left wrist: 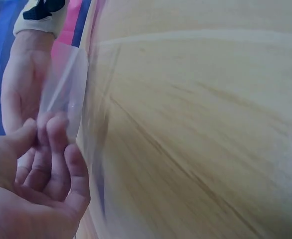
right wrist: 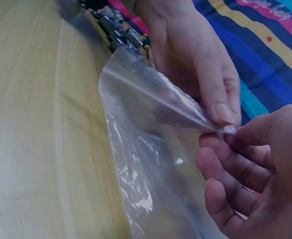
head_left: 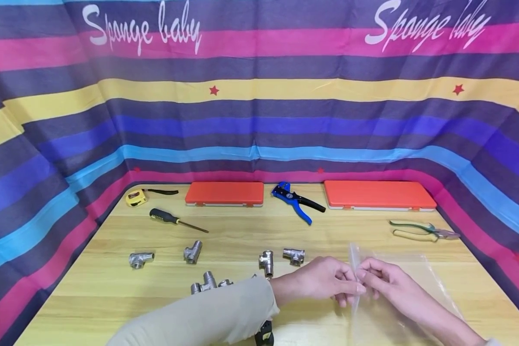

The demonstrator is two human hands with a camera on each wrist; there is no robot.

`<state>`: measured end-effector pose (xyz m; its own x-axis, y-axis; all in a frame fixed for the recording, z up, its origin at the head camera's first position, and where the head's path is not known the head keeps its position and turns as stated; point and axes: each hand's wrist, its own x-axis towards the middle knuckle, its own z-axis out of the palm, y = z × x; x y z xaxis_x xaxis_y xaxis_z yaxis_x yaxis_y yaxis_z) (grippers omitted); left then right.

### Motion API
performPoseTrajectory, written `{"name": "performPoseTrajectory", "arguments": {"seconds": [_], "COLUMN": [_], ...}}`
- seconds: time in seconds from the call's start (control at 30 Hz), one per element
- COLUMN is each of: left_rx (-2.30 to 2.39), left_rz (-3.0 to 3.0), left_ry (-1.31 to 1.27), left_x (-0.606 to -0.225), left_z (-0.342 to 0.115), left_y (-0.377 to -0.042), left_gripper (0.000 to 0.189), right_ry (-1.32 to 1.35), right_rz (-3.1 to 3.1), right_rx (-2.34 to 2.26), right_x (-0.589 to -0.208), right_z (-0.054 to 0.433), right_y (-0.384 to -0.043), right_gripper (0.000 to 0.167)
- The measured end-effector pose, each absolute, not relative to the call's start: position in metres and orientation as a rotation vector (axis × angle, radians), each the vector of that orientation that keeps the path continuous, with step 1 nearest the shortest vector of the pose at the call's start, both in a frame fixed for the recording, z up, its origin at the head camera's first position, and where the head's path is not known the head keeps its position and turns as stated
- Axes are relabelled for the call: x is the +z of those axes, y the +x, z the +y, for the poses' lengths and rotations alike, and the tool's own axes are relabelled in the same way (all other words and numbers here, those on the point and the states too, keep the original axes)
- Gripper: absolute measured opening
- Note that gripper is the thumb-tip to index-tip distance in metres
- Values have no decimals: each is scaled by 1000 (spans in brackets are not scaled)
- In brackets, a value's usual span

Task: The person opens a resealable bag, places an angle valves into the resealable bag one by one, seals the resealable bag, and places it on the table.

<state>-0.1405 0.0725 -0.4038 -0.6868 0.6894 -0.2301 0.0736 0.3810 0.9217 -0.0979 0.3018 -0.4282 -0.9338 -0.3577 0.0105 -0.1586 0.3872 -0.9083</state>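
Note:
A clear zip-seal plastic bag (head_left: 419, 274) is spread over the right side of the table. At its sealing edge, my left hand (head_left: 324, 281) pinches the plastic between thumb and fingers. Close beside it, my right hand (head_left: 389, 288) pinches the same edge. The right wrist view shows both thumbs near one corner of the bag (right wrist: 131, 149), which looks flat with nothing visible inside. Left of the hands lie several metal tee pipe fittings (head_left: 265, 262), some partly hidden behind my left sleeve.
Along the back are a tape measure (head_left: 136, 197), two orange cases (head_left: 225, 193) and blue-black wire strippers (head_left: 295, 199). A screwdriver (head_left: 168, 217) lies at left, pliers (head_left: 428, 231) at right. A black object (head_left: 265, 334), partly covered by the sleeve, is near the front.

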Motion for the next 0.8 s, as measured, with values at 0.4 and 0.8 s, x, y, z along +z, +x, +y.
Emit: {"name": "performPoseTrajectory", "arguments": {"seconds": [0.4,0.8], "left_rx": [1320,1633], "left_rz": [2016,1801], "left_ry": [647,343], "left_x": [-407,-405], "left_z": [72,70], "left_y": [-140,-136], "left_gripper": [19,16], "right_ry": [-566,-643], "right_rz": [2465,2653], "right_rx": [-1551,-1473], "right_x": [-433,-429], "right_z": [307,324], "right_y": [-96,-92], "right_gripper": [13,20]}}
